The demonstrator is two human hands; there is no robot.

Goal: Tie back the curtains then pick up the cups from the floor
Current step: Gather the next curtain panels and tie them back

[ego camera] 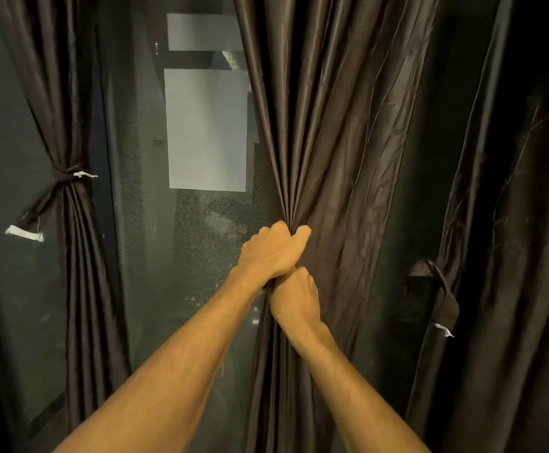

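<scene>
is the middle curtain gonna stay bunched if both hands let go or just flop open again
Probably flops open: the curtain hangs in loose, soft folds above the left hand and right hand. Its sheen suggests slippery fabric. The left curtain stays gathered only with a tie.

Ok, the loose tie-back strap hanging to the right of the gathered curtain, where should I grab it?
Take the tie-back strap by its hanging lower length, just above the white tag, coming from the left with the right hand. That end dangles free and faces the room; its upper loop tucks into the curtain folds.
</scene>
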